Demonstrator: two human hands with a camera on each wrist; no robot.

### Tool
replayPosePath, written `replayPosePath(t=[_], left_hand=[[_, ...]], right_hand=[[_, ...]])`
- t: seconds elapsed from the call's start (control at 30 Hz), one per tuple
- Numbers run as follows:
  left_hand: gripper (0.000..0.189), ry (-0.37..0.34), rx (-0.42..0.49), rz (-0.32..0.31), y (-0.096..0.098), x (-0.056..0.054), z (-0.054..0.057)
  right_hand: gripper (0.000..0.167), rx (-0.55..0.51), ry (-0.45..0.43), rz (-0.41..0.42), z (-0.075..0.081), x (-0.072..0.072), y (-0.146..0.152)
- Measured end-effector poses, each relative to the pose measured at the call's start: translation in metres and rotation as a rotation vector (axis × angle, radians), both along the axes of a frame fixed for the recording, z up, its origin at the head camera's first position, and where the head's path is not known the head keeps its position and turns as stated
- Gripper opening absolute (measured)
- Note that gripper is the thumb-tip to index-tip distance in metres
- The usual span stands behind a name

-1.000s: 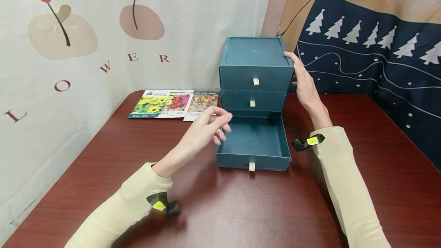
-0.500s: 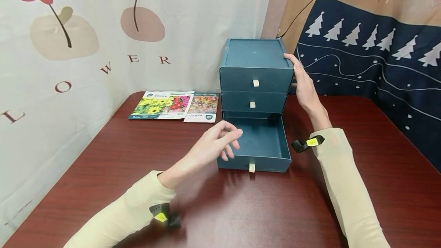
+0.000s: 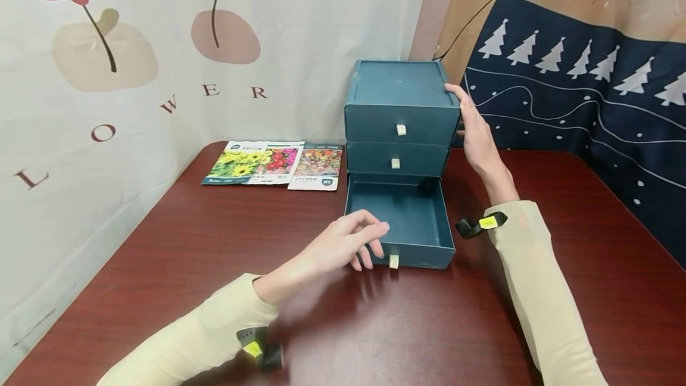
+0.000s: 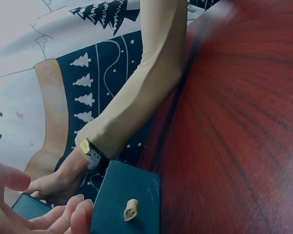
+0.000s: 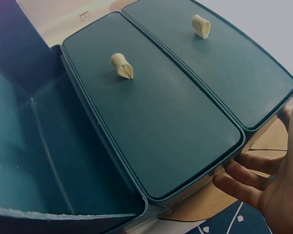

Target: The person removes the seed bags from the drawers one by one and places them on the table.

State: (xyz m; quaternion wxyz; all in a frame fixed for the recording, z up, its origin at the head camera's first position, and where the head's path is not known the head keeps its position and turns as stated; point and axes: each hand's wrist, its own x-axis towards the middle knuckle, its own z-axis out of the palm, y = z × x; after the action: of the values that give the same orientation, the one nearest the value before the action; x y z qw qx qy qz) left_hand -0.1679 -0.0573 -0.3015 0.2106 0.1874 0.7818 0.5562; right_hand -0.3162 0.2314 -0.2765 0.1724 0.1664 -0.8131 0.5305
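A dark teal three-drawer box [image 3: 404, 85] stands upright at the back of the table. Its bottom drawer [image 3: 412, 255] is pulled out, while the two upper drawers are in. Each drawer front has a small cream pull tab; the lowest tab [image 3: 394, 261] also shows in the left wrist view. My left hand [image 3: 348, 243], fingers loosely bent and holding nothing, hovers at the left front corner of the pulled-out drawer. My right hand [image 3: 479, 139] rests against the box's right side, a fingertip at its top edge; in the right wrist view, fingertips [image 5: 237, 187] touch that side.
Several overlapping flower-picture packets [image 3: 252, 162] lie left of the box on the reddish-brown table [image 3: 187, 243]. A white printed curtain [image 3: 300, 34] hangs behind, and a navy cloth with white trees [image 3: 579, 85] hangs at the right.
My left hand has moved right and towards me, from beside the drawer's left wall to its front corner. The right hand stays against the box, and the drawers have not moved.
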Motion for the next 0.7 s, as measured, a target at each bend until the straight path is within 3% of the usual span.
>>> replayPosePath(t=[0.47,0.7], left_hand=[[0.038,-0.110,-0.025,-0.107,0.008,0.007,-0.013],[0.039,-0.166,-0.059,-0.118,0.011,0.010,-0.020]], right_hand=[[0.054,-0.010,0.010,0.006,-0.001,-0.002,-0.001],[0.055,-0.011,0.009,0.005,-0.001,-0.001,0.000]])
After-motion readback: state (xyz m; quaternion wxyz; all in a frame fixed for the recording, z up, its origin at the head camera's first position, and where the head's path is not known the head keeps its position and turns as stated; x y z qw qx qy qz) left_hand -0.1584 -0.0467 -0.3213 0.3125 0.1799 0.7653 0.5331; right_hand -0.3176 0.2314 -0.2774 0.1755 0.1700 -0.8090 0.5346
